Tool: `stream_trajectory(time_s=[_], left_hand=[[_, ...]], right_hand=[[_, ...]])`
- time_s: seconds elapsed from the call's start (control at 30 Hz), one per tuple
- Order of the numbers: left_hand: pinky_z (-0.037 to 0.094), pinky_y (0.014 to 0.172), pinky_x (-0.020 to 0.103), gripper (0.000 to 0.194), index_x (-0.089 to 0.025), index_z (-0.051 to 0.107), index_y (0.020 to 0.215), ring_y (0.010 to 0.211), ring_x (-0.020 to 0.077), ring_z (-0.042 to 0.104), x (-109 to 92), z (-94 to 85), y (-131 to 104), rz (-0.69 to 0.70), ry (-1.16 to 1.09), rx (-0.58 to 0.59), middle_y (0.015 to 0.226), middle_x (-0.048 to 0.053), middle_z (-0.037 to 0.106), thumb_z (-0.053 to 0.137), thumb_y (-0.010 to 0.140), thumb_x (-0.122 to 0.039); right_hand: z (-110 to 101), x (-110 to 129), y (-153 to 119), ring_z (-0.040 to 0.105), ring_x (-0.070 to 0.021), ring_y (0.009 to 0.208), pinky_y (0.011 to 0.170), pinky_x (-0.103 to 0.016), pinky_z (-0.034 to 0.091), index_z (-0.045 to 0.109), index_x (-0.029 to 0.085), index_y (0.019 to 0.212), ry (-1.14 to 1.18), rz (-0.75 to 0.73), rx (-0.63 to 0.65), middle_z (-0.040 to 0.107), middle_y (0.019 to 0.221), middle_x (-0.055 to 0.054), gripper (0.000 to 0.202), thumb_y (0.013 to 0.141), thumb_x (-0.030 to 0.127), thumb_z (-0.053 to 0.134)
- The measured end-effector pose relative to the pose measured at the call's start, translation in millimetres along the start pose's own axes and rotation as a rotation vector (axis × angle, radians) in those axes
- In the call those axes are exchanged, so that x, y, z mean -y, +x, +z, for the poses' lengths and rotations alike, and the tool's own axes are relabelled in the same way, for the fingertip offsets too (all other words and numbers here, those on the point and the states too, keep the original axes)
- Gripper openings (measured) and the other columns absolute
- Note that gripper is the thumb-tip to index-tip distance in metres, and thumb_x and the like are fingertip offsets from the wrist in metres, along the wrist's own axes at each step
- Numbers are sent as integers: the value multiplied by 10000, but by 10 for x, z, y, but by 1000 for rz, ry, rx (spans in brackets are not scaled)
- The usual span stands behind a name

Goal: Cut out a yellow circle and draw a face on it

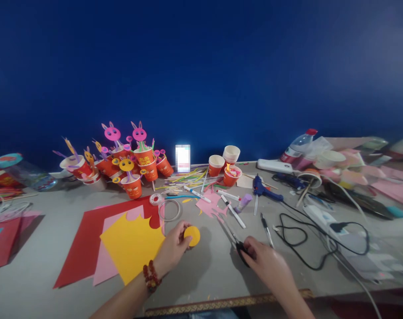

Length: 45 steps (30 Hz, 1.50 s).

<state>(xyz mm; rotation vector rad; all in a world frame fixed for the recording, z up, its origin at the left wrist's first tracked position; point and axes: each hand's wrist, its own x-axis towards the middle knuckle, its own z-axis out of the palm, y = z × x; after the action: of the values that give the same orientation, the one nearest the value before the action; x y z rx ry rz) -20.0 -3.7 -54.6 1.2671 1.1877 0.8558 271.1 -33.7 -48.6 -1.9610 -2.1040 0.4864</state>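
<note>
My left hand point(173, 249) pinches a small yellow paper circle point(192, 235) just above the grey table point(201, 270); a beaded bracelet is on that wrist. My right hand point(266, 262) rests on the black handles of a pair of scissors point(236, 241) that lie on the table, blades pointing away to the left. A yellow paper sheet point(130, 246) with curved cut-outs lies left of my left hand, on top of pink paper point(103, 266) and red paper point(85, 246).
Red paper cups with pink and yellow animal faces point(128, 166) stand at the back left. Markers point(233, 212), a blue glue gun point(261, 188), tape rolls point(170, 209), a black cable point(301, 241), a power strip point(321, 217) and a bottle point(297, 146) crowd the middle and right.
</note>
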Motion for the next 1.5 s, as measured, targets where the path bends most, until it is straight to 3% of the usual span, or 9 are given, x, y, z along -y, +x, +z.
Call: stream_trajectory(time_s=[0.13,0.3,0.43,0.53,0.67,0.8,1.27,1.5], left_hand=[[529,742,322,301,-197,564,1161,878,208,646,71,-46,8,107,295,-15,1033,70,666,507,868,-229],[472,955,396,380,-187,528,1248,1123,245,585,107,-23,15,258,686,-69,1208,105,618,460,875,-158],[498,893,389,435,-170,441,1359,1127,276,600,22,10,-52,206,1003,-89,1316,142,557,453,930,-240],[497,870,373,434,-186,470,1339,1097,281,606,-70,-3,-98,200,1139,-83,1309,135,551,502,932,-331],[478,901,377,392,-197,540,1243,1078,280,581,-153,-28,-87,227,1173,-32,1209,108,571,577,896,-376],[466,902,376,300,-211,568,1191,1045,262,568,-155,-18,-56,264,1167,4,1143,85,566,580,901,-288],[454,884,422,197,-171,590,1039,1011,286,564,-61,7,-58,264,1268,-82,1051,82,584,589,900,-311],[444,906,422,239,-168,589,1072,1035,289,558,-26,10,-46,270,1281,-100,1070,91,590,601,886,-316]], right_hand=[[-2,19,6,656,-180,599,513,-239,352,543,245,777,-27,-28,33,689,675,16,90,828,308,582],[-41,1,-8,681,-200,713,588,-254,433,587,241,847,-22,-92,7,706,805,-17,43,806,256,591],[-39,-4,-9,685,-222,812,678,-295,490,594,229,910,5,-137,-31,688,931,-54,92,883,276,520],[-6,28,-3,674,-226,825,706,-315,501,587,221,910,20,-180,-85,670,939,-68,132,925,291,477],[44,103,13,658,-240,863,749,-338,510,605,218,950,39,-241,-147,662,977,-87,106,894,264,528],[70,155,33,647,-250,907,781,-354,518,621,214,1006,50,-260,-111,652,1032,-100,163,873,211,527],[-14,138,224,621,-262,947,828,-378,503,655,188,997,-31,-299,-47,661,991,-98,233,898,130,453],[-93,341,475,642,-252,955,799,-329,495,654,190,988,1,-267,-94,686,1020,-100,195,938,241,473]])
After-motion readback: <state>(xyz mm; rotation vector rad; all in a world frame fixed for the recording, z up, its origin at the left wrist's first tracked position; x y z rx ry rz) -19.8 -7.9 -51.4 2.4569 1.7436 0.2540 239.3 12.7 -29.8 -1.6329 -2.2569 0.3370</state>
